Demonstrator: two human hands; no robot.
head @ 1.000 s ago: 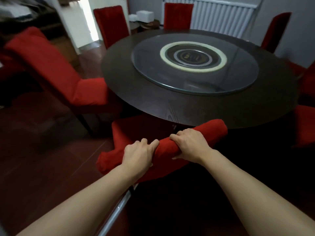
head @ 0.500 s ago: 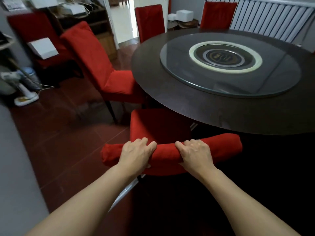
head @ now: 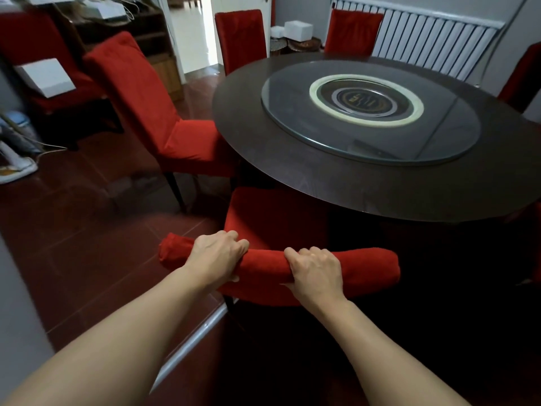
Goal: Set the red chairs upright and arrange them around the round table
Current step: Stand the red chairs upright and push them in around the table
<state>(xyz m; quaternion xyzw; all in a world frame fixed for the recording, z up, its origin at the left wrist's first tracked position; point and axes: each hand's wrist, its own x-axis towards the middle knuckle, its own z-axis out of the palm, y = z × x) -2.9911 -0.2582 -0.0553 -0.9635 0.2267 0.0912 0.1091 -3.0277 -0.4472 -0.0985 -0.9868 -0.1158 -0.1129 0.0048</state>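
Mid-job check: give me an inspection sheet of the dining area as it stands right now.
Surface: round table, dark wood, with a glass turntable; nothing loose on it.
Job's things: held chair upright, seat tucked under the table edge; four more red chairs upright around the table.
Clutter: white box on a spare chair by the left wall.
Grippers: left hand and right hand both grip the held chair's top rail.
Cables: wires on the shelf at far left.
Surroundings: radiator, open doorway, red floor tiles.

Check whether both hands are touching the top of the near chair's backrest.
Touching. The head view shows the left hand and right hand each curled over the top edge of the near chair's backrest, gripping its red cover.
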